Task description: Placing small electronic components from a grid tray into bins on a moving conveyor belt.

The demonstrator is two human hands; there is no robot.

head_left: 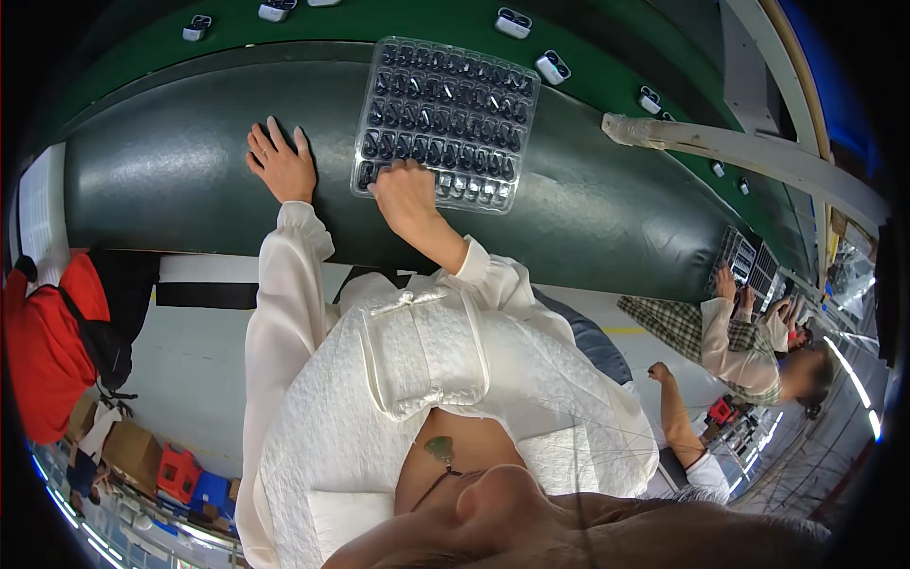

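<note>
A clear plastic tray (pixel 533 106) lies on the dark green work table (pixel 190 123), slightly turned, with rows of small dark glossy parts (pixel 441 90) in its pockets. My right hand (pixel 406 194) reaches over the tray's near left corner. Its fingers are curled and pinched down at the nearest row, and they hide whatever is between them. Some pockets in that row, right of the hand, look paler than the rest. To the left of the tray, apart from it, my left hand (pixel 282 166) lies flat on the table with its fingers spread and holds nothing.
Beyond the table runs a green belt (pixel 398 21) carrying several small white cases (pixel 513 23). A pale beam with a wrapped end (pixel 630 131) juts in at the right. Farther right, a co-worker (pixel 749 365) sits by another tray (pixel 737 254). Red clothing (pixel 57 332) shows at left.
</note>
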